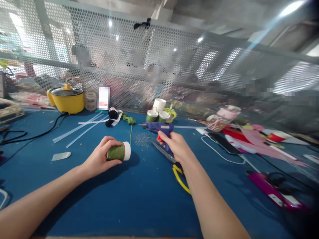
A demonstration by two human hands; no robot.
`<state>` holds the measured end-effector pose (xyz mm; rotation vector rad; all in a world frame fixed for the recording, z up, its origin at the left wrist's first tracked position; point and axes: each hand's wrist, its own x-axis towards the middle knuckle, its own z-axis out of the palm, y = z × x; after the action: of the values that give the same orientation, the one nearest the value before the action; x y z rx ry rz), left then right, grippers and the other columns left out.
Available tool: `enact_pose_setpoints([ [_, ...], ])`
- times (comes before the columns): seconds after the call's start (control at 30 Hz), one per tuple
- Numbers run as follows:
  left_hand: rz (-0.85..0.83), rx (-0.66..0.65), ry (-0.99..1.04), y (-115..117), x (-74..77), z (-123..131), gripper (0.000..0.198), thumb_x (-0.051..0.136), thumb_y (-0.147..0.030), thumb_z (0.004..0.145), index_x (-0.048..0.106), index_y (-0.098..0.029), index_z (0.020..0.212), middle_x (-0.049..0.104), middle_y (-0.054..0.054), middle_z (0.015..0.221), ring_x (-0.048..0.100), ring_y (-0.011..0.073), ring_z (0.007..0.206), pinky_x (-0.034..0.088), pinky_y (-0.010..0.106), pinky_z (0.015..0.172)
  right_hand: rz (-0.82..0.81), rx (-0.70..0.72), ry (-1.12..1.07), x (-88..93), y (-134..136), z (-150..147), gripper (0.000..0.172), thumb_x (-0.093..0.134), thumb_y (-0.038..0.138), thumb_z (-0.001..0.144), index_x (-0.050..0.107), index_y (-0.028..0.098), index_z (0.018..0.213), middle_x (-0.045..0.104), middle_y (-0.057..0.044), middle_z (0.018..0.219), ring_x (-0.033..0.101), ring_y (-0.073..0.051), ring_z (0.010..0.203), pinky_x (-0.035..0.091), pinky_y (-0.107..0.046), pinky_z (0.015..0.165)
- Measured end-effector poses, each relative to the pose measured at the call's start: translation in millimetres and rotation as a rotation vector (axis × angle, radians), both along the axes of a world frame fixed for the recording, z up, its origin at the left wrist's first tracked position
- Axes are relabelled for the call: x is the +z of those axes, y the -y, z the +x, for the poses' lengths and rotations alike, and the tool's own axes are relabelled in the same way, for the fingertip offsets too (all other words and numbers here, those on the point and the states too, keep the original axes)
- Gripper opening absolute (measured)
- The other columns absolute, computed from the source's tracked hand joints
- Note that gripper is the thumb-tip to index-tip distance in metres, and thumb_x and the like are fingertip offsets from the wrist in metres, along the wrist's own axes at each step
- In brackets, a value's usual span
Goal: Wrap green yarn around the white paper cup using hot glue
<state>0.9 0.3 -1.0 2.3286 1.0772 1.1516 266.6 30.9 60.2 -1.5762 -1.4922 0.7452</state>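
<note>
My left hand (106,154) is wrapped round a white cup covered in green yarn (116,151), which lies tilted with its white end facing right. A green strand (131,132) runs from near it up to a loose bundle of green yarn (129,119). On the right, my right hand (174,144) grips a blue glue gun (159,126) by its handle, fingers by the red trigger, the nozzle pointing left. Scissors with yellow handles (178,177) lie beneath my right wrist, partly hidden.
White and green cups (159,105) stand at the back. Clear glue sticks (79,127) and a yellow pot (68,101) are at the left. A phone (225,143), pink and red felt (259,139) and a purple power strip (271,191) lie at the right. A perforated screen (124,56) stands behind.
</note>
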Motion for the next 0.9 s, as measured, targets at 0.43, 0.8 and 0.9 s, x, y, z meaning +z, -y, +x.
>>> enact_pose_setpoints([
  [0.43, -0.036, -0.001, -0.007, 3, -2.7, 3, 0.034, 0.061, -0.026, 0.077, 0.048, -0.023, 0.109, 0.046, 0.008, 0.111, 0.053, 0.0239, 0.101, 0.048, 0.04, 0.085, -0.175, -0.252, 0.576, -32.4, -31, 52, 0.039, 0.046, 0.047, 0.083, 0.057, 0.016, 0.062, 0.067, -0.015, 0.07, 0.065, -0.024, 0.074, 0.043, -0.027, 0.06],
  [0.8, 0.021, -0.048, -0.029, 8, -3.9, 6, 0.037, 0.06, -0.021, 0.079, 0.044, -0.024, 0.113, 0.042, 0.01, 0.114, 0.049, 0.0243, 0.104, 0.047, 0.04, 0.087, -0.145, -0.169, 0.742, -11.3, -17, 10, 0.029, 0.046, 0.031, 0.087, 0.065, 0.012, 0.093, 0.063, -0.019, 0.103, 0.056, -0.027, 0.101, 0.039, -0.033, 0.084],
  [0.9, 0.104, -0.077, -0.082, 9, 0.0, 7, 0.038, 0.06, -0.02, 0.08, 0.043, -0.023, 0.114, 0.04, 0.011, 0.116, 0.046, 0.0257, 0.106, 0.046, 0.042, 0.088, -0.098, 0.156, 0.633, 2.5, -3, -26, 0.038, 0.041, 0.046, 0.088, 0.068, 0.021, 0.084, 0.067, -0.005, 0.092, 0.061, -0.018, 0.088, 0.042, -0.025, 0.078],
])
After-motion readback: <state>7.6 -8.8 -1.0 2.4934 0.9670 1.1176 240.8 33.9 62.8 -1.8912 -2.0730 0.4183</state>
